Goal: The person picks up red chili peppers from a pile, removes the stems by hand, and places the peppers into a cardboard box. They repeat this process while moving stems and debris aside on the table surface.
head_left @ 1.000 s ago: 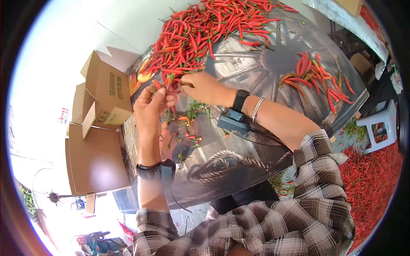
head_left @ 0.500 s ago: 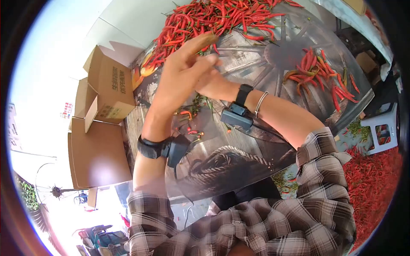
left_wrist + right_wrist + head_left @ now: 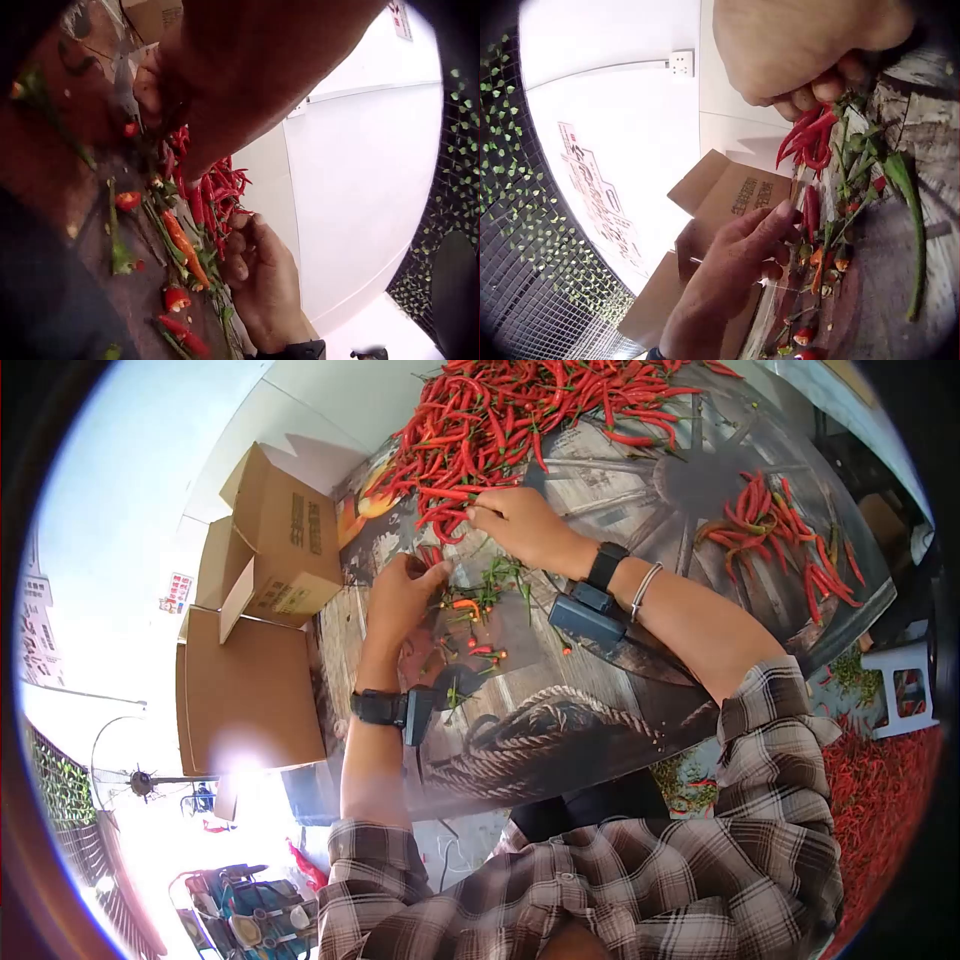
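My left hand (image 3: pixel 398 605) is low over the table, its fingers curled round a few red chili peppers (image 3: pixel 429 554) whose ends stick out past the thumb. To its upper right, my right hand (image 3: pixel 527 528) bends its fingertips onto a chili pepper at the near edge of the big red pile (image 3: pixel 510 410). Seen from the right wrist, several chili peppers (image 3: pixel 808 140) show just beneath the right fingers. Cut green stems (image 3: pixel 497 578) and short red chili ends (image 3: pixel 487 652) lie scattered below the two hands.
An open cardboard box (image 3: pixel 285 545) stands at the table's left edge. A smaller group of chili peppers (image 3: pixel 770 530) lies at the right of the table (image 3: pixel 610 660). On the floor at the right are a white stool (image 3: pixel 900 685) and many more red chilies (image 3: pixel 880 790).
The hands were together at a green-stemmed chili; then the left reached up across the right toward the pile. Now the left is back down with chili peppers and the two are apart.
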`<action>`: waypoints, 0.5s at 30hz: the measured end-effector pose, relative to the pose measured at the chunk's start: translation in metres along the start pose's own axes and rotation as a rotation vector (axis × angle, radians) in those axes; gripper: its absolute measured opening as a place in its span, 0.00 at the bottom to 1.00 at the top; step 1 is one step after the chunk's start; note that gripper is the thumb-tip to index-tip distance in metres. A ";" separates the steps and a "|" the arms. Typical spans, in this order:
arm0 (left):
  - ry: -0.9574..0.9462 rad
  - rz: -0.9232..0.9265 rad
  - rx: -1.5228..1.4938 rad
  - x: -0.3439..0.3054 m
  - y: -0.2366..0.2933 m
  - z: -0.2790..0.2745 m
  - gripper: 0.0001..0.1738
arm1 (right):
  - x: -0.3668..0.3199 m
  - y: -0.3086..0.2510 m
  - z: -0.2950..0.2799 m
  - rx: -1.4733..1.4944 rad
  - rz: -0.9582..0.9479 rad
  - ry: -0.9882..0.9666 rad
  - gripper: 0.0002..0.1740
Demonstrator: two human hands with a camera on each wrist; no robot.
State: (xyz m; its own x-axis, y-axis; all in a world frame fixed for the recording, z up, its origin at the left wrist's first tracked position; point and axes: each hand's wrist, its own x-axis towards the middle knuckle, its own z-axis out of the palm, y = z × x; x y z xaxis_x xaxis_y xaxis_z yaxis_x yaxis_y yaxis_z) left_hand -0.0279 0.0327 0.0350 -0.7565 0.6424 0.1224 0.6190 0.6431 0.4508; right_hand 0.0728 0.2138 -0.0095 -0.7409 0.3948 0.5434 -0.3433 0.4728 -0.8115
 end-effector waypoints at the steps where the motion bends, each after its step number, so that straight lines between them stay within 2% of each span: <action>1: -0.036 -0.021 0.101 0.004 0.003 0.001 0.21 | 0.000 0.000 -0.001 -0.005 0.002 0.003 0.16; 3: -0.076 -0.047 0.201 0.010 0.004 0.004 0.22 | 0.000 0.000 -0.001 -0.020 0.033 -0.015 0.16; 5: -0.142 0.008 0.021 0.013 -0.002 0.003 0.21 | 0.000 0.000 0.000 -0.009 0.044 -0.027 0.16; 6: -0.141 0.005 0.022 0.013 -0.006 0.004 0.21 | 0.001 -0.001 0.000 -0.001 0.051 -0.036 0.16; 9: -0.113 0.084 -0.045 0.011 -0.013 0.003 0.20 | 0.000 -0.003 0.000 0.003 0.037 -0.032 0.16; 13: -0.036 0.012 -0.334 -0.007 -0.002 -0.008 0.15 | 0.001 0.005 0.002 -0.050 -0.014 -0.057 0.16; 15: -0.013 0.009 -0.442 -0.016 0.008 -0.015 0.14 | 0.000 0.000 0.004 0.034 0.052 -0.131 0.16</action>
State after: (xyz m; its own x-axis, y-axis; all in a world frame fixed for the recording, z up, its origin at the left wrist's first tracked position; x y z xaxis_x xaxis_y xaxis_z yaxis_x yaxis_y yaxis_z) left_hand -0.0143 0.0210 0.0498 -0.7471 0.6542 0.1177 0.4737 0.3998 0.7847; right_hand 0.0705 0.2104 -0.0107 -0.8264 0.3104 0.4698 -0.3204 0.4269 -0.8456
